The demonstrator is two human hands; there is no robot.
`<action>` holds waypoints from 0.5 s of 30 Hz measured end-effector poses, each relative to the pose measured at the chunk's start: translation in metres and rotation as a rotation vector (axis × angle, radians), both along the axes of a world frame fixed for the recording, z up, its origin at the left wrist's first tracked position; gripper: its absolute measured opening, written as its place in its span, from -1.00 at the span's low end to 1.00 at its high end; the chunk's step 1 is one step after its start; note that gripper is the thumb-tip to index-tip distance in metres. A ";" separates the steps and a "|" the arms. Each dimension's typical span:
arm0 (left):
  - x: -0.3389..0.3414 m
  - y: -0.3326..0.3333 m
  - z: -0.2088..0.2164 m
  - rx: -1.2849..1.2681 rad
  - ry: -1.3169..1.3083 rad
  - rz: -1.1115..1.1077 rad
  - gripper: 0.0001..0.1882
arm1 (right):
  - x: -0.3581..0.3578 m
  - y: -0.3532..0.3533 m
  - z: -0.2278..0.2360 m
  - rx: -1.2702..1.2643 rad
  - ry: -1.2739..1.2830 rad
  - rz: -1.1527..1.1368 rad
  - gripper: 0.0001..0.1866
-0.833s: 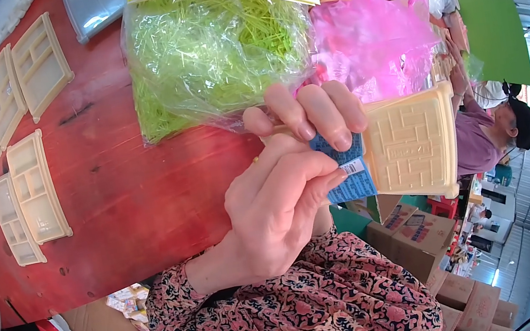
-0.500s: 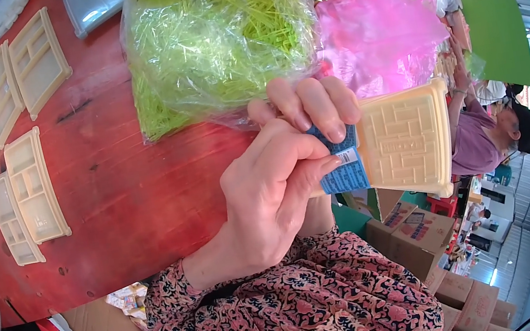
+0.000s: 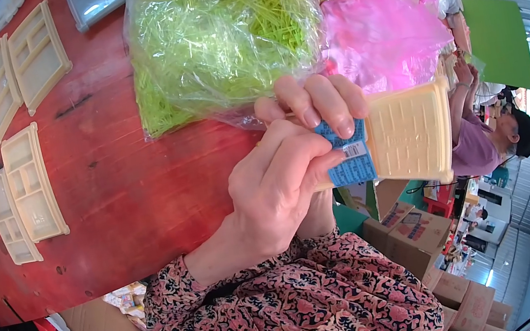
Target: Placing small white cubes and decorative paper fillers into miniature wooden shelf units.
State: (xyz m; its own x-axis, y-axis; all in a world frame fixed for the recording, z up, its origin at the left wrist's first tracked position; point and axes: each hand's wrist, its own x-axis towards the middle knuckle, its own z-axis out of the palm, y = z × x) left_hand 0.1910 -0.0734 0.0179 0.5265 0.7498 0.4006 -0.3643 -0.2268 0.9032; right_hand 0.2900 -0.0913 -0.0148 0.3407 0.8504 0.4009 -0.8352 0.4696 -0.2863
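Observation:
A cream plastic tray [image 3: 407, 136] with a raised brick-like pattern is held up in front of me at the right edge of the table. Around its narrower part lies a blue printed label [image 3: 353, 169] with a white barcode patch. My left hand [image 3: 273, 192] is closed, thumb and forefinger pinching the label's left edge. From behind, my right hand [image 3: 324, 104] grips the tray, its fingers curled over the top onto the label. The right palm is hidden behind the left hand.
On the red table [image 3: 135, 179] several cream compartment trays [image 3: 32, 181] lie at the left. A clear bag of green shreds [image 3: 219, 48] and a pink plastic bag [image 3: 384, 42] sit beyond my hands. Cardboard boxes [image 3: 415, 235] stand lower right. Another person [image 3: 477, 146] works at the far right.
Both hands and the tray have shifted slightly right. The tray has tilted, so its patterned face looks shorter. The other person's hands at the right have moved.

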 end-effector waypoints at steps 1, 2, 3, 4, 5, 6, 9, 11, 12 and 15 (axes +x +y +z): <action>0.000 0.000 -0.001 -0.008 0.004 -0.011 -0.82 | -0.001 -0.001 0.001 0.001 -0.001 -0.001 -0.84; -0.001 0.000 -0.002 -0.015 0.010 -0.021 -0.83 | -0.002 -0.002 0.001 -0.027 0.036 -0.011 -0.85; -0.002 0.001 -0.002 -0.015 0.010 -0.021 -0.83 | -0.003 -0.003 0.001 -0.055 0.072 -0.020 -0.85; -0.004 0.001 -0.002 -0.099 0.036 -0.060 -0.86 | -0.003 -0.004 0.000 -0.055 0.073 -0.020 -0.85; -0.006 0.002 -0.001 -0.183 0.062 -0.099 -0.89 | -0.002 -0.005 0.000 -0.055 0.068 -0.016 -0.86; -0.006 0.002 -0.001 -0.182 0.062 -0.099 -0.89 | -0.001 -0.006 0.000 -0.056 0.064 -0.011 -0.87; -0.008 0.001 -0.002 -0.180 0.023 -0.113 -0.90 | -0.001 -0.009 0.001 -0.044 0.097 0.006 -0.87; -0.012 -0.001 0.001 -0.335 -0.017 -0.143 -0.89 | -0.001 -0.009 0.003 -0.038 0.092 0.011 -0.87; -0.013 0.000 0.003 -0.336 -0.018 -0.144 -0.89 | -0.001 -0.009 0.004 -0.032 0.086 0.014 -0.87; -0.011 0.001 0.005 -0.057 0.047 -0.032 -0.85 | -0.002 -0.007 0.002 0.013 0.044 0.028 -0.87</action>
State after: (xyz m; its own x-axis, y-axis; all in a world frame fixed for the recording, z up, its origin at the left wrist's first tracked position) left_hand 0.1798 -0.0727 0.0234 0.5680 0.7530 0.3322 -0.3275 -0.1636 0.9306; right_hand 0.2882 -0.0981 -0.0123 0.3341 0.8547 0.3974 -0.8599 0.4491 -0.2428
